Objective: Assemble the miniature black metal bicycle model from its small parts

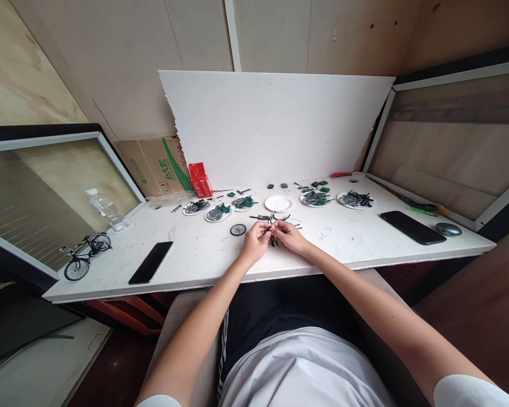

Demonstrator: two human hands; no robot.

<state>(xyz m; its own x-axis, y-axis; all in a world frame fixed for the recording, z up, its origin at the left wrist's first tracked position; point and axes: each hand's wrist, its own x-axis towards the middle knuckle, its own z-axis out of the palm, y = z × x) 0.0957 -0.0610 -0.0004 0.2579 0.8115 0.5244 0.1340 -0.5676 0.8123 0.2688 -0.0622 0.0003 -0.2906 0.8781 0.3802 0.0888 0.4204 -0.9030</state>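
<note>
Pinching together just in front of the empty plate, your left hand and right hand both have their fingertips closed on a small black piece, held just above the table. It is too small to tell which part it is. A loose wheel lies left of the empty plate and nearer you, apart from your hands. Plates of parts sit on both sides of the empty plate, heaped with green and black bits. By that, the build looks early: no wheel fitted, most parts unused. Far left of the plate stands a complete toy bicycle.
</note>
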